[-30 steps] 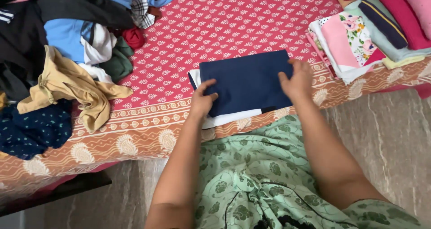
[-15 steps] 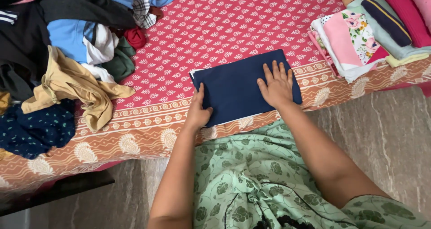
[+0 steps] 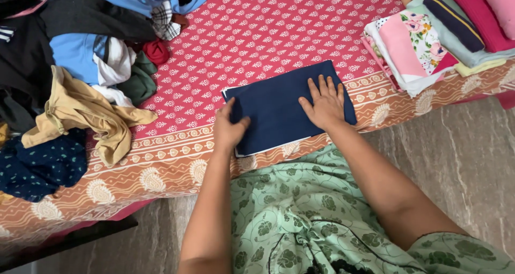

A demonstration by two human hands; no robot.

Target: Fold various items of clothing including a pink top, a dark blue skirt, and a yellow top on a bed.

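Your right hand (image 3: 323, 103) lies flat with fingers spread wide on the folded navy cloth (image 3: 284, 108), holding nothing; keep that palm pressing evenly so the fold sets crisp. Your left hand (image 3: 229, 130) cups the cloth's near left edge, thumb on top; use it to square the corners over the white layer peeking beneath. The cloth sits at the near edge of the red patterned bedsheet (image 3: 268, 32), between the loose clothes heap (image 3: 75, 75) and the folded stack (image 3: 429, 43)

Home bedroom, patterned bedsheet (image 3: 279, 27), clothes pile (image 3: 70, 81)
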